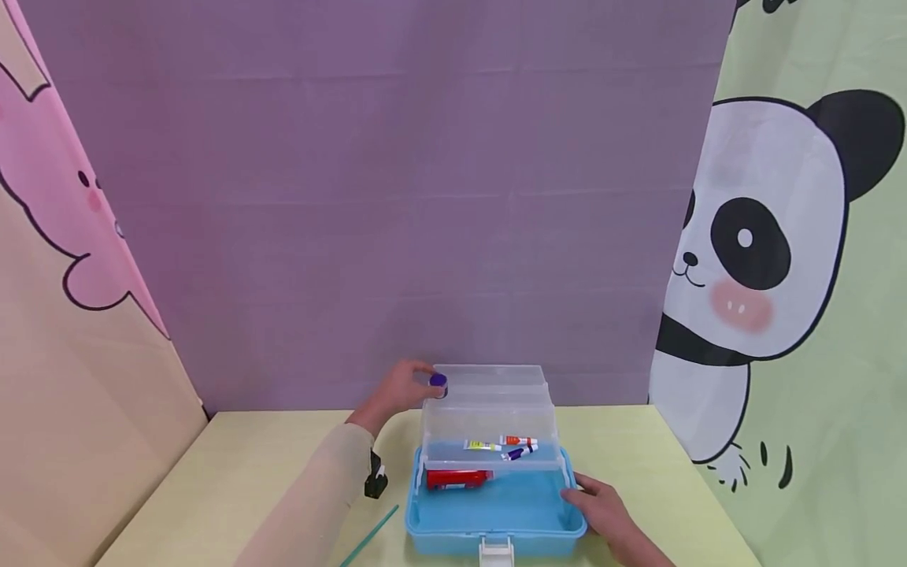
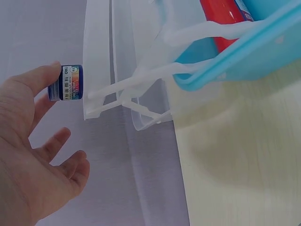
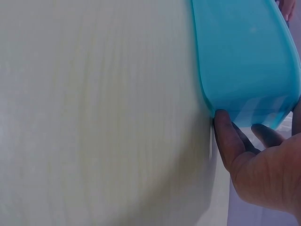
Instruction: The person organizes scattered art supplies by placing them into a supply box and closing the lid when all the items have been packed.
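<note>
My left hand (image 1: 405,386) pinches a small paint jar (image 2: 70,83) with a purple lid between thumb and fingertips, beside the raised upper clear tray (image 1: 492,375). The other fingers are loosely bent. A light blue storage box (image 1: 496,543) stands unfolded on the table, its clear trays lifted toward the back. On the lower clear tray (image 1: 442,455) lie a yellow paint tube (image 1: 482,446), an orange-red tube (image 1: 519,440) and a purple tube (image 1: 520,453). A red bottle (image 1: 457,479) lies in the box's bottom. My right hand (image 1: 602,512) grips the box's right wall, thumb over the rim.
On the pale wooden table (image 1: 234,457), a teal stick (image 1: 370,535) lies left of the box. A small black object (image 1: 375,477) is by my left forearm; its kind is unclear. A purple cloth (image 1: 397,197) hangs behind the table.
</note>
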